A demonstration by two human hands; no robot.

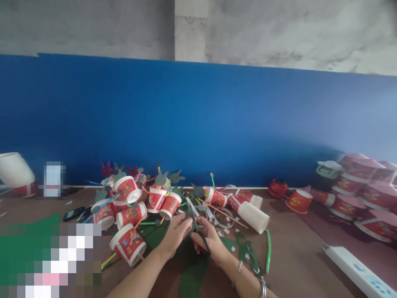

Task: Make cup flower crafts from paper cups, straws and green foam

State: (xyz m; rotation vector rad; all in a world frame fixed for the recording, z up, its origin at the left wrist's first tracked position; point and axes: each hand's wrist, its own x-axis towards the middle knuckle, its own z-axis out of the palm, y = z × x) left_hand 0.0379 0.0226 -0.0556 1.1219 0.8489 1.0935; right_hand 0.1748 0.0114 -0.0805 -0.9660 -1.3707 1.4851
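Near the middle of the table, my left hand (177, 232) pinches a small piece of dark green paper (188, 214). My right hand (212, 242) is closed on a pair of scissors (204, 243), its fingers around the black handles. The metal blades point up and away from me, right beside the green piece; whether they touch it I cannot tell. Below my hands lies a green sheet (192, 275). To the left are red printed paper cups (128, 244) with coloured sticks and grey-green paper cutouts. A nested stack of paper cups (252, 216) lies to the right.
Green offcuts (248, 251) and a bright green stick (268, 251) lie right of my hands. A white power strip (356, 265) is at the front right, with pink-topped red cups (376, 194) piled behind. A blue wall panel (198, 124) stands behind the table.
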